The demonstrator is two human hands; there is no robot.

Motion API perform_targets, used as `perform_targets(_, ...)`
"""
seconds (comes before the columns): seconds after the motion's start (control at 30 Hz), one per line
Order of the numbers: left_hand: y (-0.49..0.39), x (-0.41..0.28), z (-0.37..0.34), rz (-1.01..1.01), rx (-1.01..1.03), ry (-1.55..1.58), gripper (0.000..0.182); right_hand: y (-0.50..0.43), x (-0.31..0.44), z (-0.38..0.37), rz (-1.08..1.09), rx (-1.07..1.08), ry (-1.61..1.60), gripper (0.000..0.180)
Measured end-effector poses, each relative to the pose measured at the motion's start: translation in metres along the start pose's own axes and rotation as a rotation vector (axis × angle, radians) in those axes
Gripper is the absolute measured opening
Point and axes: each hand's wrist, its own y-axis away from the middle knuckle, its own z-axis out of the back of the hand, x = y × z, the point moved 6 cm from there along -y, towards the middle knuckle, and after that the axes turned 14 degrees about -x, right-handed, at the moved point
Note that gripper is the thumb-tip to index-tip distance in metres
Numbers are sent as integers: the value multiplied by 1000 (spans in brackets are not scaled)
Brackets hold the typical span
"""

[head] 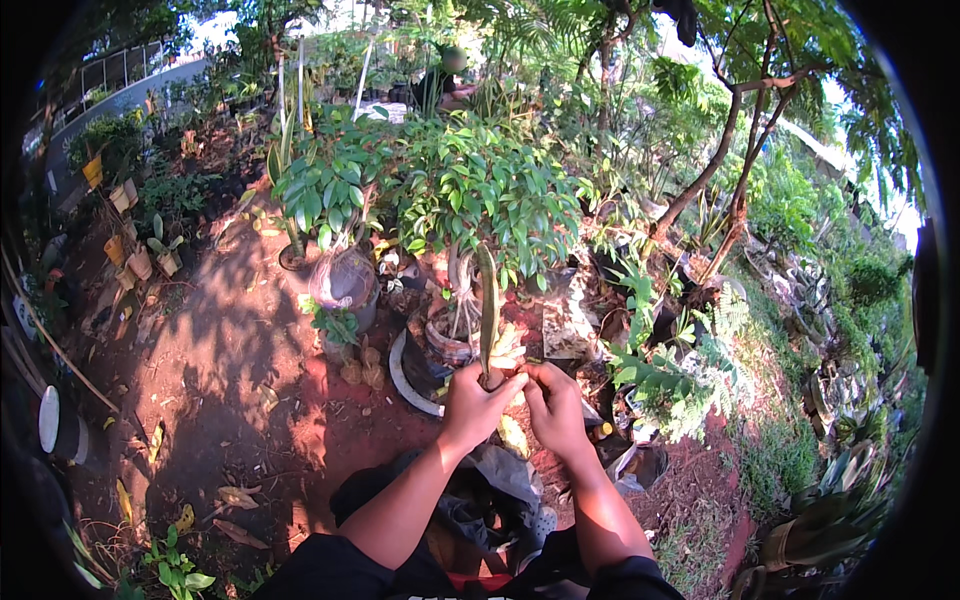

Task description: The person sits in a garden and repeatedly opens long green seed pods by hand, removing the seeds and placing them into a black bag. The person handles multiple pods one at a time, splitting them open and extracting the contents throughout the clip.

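Observation:
My left hand (476, 405) holds a long, upright, sword-shaped leaf (488, 307), which looks like a snake plant leaf. The lower end of this leaf is hidden in my fingers. My right hand (556, 409) is close beside it, thumb and fingers bent together, fingertips meeting my left thumb. Whether something small is pinched there is too fine to make out. Behind the leaf is a leafy potted tree (480, 187) with several bare, thick roots in a round pot (446, 341). Below my hands, dark plastic bags (499, 484) lie between my legs.
Left of the tree are a second potted tree (330, 187) and a pale rounded pot (346, 281). Small pots (139, 262) sit farther left on reddish soil (225, 360). Green fronds (675, 371) reach in at right, below a branching trunk (709, 165). A person (439, 86) is in the background.

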Motion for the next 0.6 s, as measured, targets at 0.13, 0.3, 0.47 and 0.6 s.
perform_targets(0.13, 1, -1, 1, 0, 17, -76, 10, 2, -2, -2, -1, -33, 0, 16)
perform_targets(0.3, 1, 5, -1, -37, -46, -130, 18, 5, -4, -5, -2, -56, 49, 15)
perform_targets(0.47, 2, 9, -2, -30, -19, -130, 15, 4, -5, -4, 38, -50, 43, 16)
perform_targets(0.6, 3, 5, -4, -54, 16, -100, 13, 1, -8, 1, -15, -42, 16, 17)
